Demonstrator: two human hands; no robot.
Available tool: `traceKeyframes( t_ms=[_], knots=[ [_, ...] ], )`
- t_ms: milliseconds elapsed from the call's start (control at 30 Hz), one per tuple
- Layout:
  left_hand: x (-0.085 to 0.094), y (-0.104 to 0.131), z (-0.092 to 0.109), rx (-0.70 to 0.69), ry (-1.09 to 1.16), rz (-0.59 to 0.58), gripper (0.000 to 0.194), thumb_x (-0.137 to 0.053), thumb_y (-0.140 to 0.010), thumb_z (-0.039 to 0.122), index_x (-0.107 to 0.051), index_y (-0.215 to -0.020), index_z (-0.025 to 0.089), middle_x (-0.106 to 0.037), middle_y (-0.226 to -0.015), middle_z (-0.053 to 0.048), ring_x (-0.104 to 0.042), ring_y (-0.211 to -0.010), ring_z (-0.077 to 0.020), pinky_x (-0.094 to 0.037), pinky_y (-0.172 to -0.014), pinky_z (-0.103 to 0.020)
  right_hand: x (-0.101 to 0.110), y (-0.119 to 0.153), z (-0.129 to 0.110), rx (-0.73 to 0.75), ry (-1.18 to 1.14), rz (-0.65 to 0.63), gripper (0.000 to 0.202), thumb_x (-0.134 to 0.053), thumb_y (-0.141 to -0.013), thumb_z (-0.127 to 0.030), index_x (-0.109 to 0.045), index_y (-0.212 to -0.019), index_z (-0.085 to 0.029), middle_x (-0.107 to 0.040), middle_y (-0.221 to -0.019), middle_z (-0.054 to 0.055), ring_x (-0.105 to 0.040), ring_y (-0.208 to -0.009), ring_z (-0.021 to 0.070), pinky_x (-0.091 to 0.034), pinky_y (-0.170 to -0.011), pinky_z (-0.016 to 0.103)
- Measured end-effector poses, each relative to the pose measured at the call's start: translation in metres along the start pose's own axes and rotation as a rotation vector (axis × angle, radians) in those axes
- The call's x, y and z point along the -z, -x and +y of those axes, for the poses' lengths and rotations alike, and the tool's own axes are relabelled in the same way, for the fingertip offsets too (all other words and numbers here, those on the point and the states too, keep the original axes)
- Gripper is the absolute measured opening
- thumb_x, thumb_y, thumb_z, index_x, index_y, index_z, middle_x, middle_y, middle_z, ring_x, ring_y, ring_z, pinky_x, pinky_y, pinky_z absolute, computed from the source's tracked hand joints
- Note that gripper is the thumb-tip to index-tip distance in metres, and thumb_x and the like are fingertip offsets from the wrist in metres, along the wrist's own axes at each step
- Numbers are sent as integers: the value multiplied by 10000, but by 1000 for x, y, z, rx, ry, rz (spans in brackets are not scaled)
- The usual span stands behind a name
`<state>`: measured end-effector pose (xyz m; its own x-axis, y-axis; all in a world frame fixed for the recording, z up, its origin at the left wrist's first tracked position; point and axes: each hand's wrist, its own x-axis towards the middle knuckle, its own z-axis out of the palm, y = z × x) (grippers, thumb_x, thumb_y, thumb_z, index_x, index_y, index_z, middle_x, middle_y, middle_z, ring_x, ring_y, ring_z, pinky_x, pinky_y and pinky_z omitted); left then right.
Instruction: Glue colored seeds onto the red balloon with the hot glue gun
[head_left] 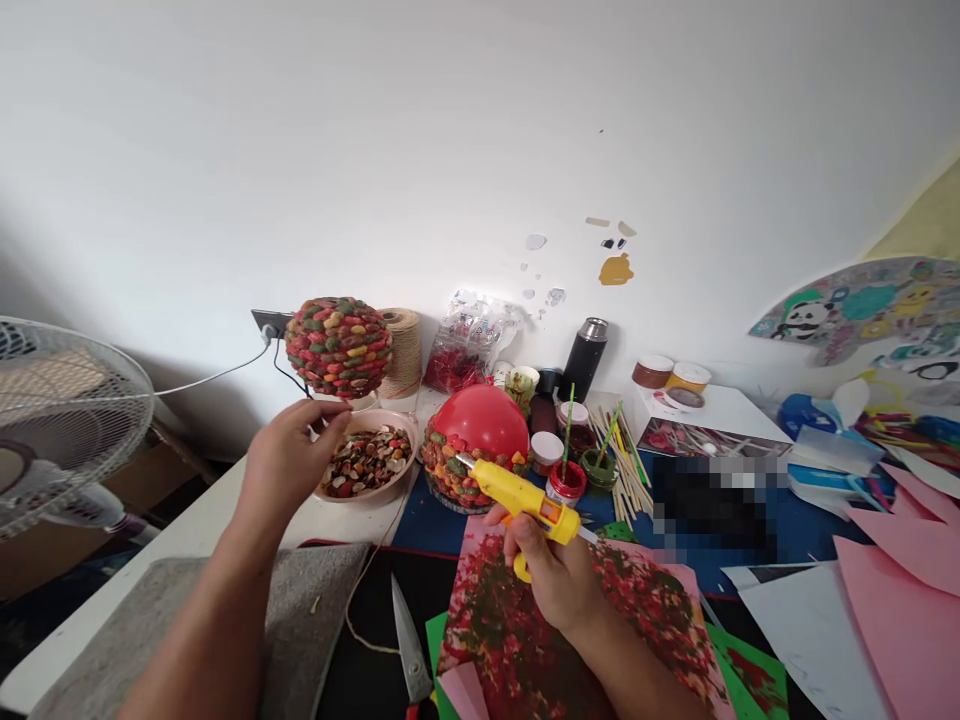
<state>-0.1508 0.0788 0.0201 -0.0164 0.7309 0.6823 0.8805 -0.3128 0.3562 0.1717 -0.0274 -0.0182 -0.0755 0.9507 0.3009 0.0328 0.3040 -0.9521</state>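
Observation:
In my right hand [551,570] is a yellow glue gun [521,497], its nozzle pointing left beside a red balloon [484,420]. Painted shells or seed-like pieces [457,475] cover the balloon's lower part. My left hand [296,455] is raised at the left edge of a pink bowl [409,470] of multicoloured pieces [371,460]. Its thumb and forefinger are pinched together; whatever lies between them is too small to make out. Above and behind that hand stands a fully covered ball [340,347] in red, green and orange.
Scissors [409,640] lie at the front beside a paint-stained sheet [510,640]. Paint jars [566,483], wooden sticks [634,470], a black flask [586,358] and a twine spool [401,350] stand behind. A fan [67,430] is at far left, pink paper [900,620] at right.

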Motion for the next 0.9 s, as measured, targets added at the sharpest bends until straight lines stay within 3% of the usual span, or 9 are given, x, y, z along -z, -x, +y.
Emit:
traceKeyframes(
  t_ms=[133, 267, 500, 700, 900],
  knots=[
    [-26, 7, 2, -150, -115, -239, 271, -592, -990, 324, -849, -956, 248, -867, -962, -111, -784, -897, -314, -591, -772, -401, -1, 2, 3, 20, -11, -23, 701, -590, -1003, -837, -834, -929, -185, -679, -678, 39, -584, -541, 169, -483, -526, 282],
    [-43, 12, 12, -222, -133, -323, 288, -588, -964, 280, -875, -968, 262, -869, -1027, -130, -781, -972, -335, -589, -912, -454, -3, 2, 3, 17, 2, -45, 692, -586, -1002, -835, -828, -907, -194, -691, -700, 47, -579, -541, 173, -481, -525, 292],
    [-54, 9, 5, -223, -203, -413, 314, -572, -976, 304, -883, -994, 267, -875, -1008, -137, -784, -976, -349, -575, -926, -457, -5, 2, 0, 50, -3, -54, 676, -583, -1024, -809, -827, -898, -192, -687, -702, 46, -558, -540, 165, -452, -517, 290],
    [-60, 6, 2, -196, -254, -501, 365, -514, -1013, 327, -863, -1090, 252, -870, -1144, -138, -783, -1021, -344, -565, -896, -433, -5, 1, -1, 66, 33, -37, 666, -583, -1023, -810, -855, -929, -209, -625, -626, 27, -580, -529, 189, -474, -487, 291],
    [-61, -1, 5, -143, -292, -579, 372, -495, -1023, 349, -853, -1047, 251, -867, -1074, -120, -773, -978, -321, -541, -860, -397, -5, 0, 0, 90, 32, -26, 666, -584, -1029, -804, -846, -898, -205, -628, -643, 26, -565, -517, 171, -462, -476, 277]
  ],
)
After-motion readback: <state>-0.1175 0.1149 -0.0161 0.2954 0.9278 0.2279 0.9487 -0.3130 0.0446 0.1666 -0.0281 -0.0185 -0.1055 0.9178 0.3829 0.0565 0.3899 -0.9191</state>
